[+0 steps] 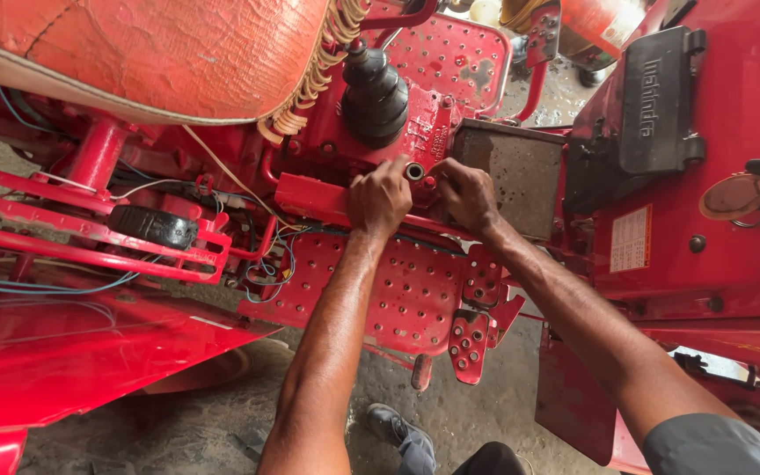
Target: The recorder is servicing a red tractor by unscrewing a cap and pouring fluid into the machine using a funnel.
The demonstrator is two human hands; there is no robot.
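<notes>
Our forearms reached over the red footplate (398, 290) to the gearbox housing (415, 132). Our left hand (378, 198) was curled shut on a small metal bush (414, 171) at the housing's side, our right hand (466, 195) closed beside it, its grasp hidden. We judged it best kept square and steadied from both sides.
</notes>
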